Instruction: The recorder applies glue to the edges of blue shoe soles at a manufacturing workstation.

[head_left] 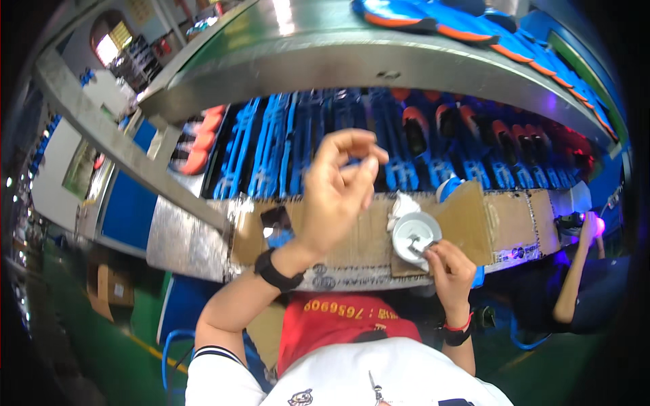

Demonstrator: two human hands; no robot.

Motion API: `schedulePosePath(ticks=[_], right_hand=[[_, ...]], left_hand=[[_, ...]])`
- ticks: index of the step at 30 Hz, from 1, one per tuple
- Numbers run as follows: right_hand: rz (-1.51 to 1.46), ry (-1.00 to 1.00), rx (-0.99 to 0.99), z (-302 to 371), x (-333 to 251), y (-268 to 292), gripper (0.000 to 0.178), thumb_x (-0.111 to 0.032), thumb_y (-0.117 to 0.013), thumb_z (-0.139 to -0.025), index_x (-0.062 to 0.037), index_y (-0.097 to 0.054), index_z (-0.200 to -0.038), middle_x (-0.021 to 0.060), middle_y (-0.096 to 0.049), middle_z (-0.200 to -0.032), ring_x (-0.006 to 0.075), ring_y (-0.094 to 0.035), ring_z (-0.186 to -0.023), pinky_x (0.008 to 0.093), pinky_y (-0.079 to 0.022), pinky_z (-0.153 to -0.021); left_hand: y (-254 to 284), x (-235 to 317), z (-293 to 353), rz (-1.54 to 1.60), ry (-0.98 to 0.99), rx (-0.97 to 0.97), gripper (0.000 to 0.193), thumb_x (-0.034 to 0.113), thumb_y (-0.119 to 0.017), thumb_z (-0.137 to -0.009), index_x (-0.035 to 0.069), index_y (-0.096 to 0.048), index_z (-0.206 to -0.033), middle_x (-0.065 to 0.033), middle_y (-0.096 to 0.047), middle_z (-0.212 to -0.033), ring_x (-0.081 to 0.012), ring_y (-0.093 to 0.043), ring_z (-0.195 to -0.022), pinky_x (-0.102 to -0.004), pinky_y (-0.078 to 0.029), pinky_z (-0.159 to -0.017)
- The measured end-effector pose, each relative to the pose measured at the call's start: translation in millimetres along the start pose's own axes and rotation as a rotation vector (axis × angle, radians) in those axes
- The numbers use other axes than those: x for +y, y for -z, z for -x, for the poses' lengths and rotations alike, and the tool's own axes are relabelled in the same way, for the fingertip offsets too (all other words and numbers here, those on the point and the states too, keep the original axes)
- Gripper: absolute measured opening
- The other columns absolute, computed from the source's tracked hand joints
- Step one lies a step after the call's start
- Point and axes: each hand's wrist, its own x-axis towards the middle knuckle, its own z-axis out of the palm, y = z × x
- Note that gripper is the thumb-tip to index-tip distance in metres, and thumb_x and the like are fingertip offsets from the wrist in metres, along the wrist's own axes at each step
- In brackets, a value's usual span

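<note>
My left hand [340, 181] is raised over the cardboard-covered bench, its fingers loosely curled and their tips apart. I see nothing in it. My right hand [452, 271] is at the near right rim of a white bowl [398, 238], with thumb and fingers pinched on what looks like a small brush [418, 244]. The brush's dark and pale end lies in the bowl, and my fingers hide the rest. A crumpled white cloth [404, 205] touches the bowl's far side.
Behind the bench, blue racks [271, 145] hold orange-and-black shoe parts [414, 128]. A metal shelf [284, 71] crosses above, carrying blue-and-orange pieces [467, 32]. A brown cardboard flap [468, 220] stands right of the bowl. Another person's hand [592, 224] works under purple light.
</note>
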Motion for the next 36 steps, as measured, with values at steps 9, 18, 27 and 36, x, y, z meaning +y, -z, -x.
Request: schedulePosePath(ticks=[9,18,27,36], right_hand=[[0.069,-0.027,-0.142,11,-12,-14,0.014,0.0,-0.075,-0.078,0.0007,-0.067,-0.089,0.0154,-0.069,-0.091,0.0272,-0.068,-0.074,0.03,-0.052,-0.062],[0.084,0.041,-0.208,16,-30,-33,0.013,0.003,-0.073,-0.079,0.002,-0.067,-0.09,0.0148,-0.069,-0.09,0.0244,-0.068,-0.069,0.0292,-0.052,-0.062],[0.089,0.04,-0.236,23,-31,-40,0.012,0.002,-0.074,-0.079,0.0025,-0.066,-0.089,0.0146,-0.069,-0.09,0.0236,-0.068,-0.069,0.0287,-0.053,-0.063],[0.078,0.054,-0.267,27,-33,-46,0.012,0.001,-0.073,-0.079,0.0026,-0.066,-0.089,0.0153,-0.069,-0.09,0.0253,-0.068,-0.071,0.0303,-0.053,-0.064]], left_hand=[[48,-79,168,0.051,0.392,0.282,0.02,0.004,-0.056,-0.096,0.0,-0.051,-0.115,-0.0097,-0.063,-0.103,-0.0045,-0.048,-0.06,-0.0183,-0.038,-0.051],[67,-94,222,-0.034,0.396,0.413,0.014,0.002,-0.057,-0.095,0.0,-0.055,-0.109,-0.0076,-0.066,-0.096,-0.0037,-0.05,-0.064,-0.0176,-0.042,-0.058],[69,-107,247,-0.055,0.447,0.413,0.014,0.003,-0.058,-0.095,0.002,-0.055,-0.109,-0.0035,-0.067,-0.094,-0.0029,-0.056,-0.073,-0.0177,-0.046,-0.064],[72,-121,266,-0.126,0.502,0.358,0.015,0.002,-0.058,-0.095,0.001,-0.056,-0.109,-0.0039,-0.066,-0.098,-0.006,-0.062,-0.087,-0.019,-0.049,-0.075]])
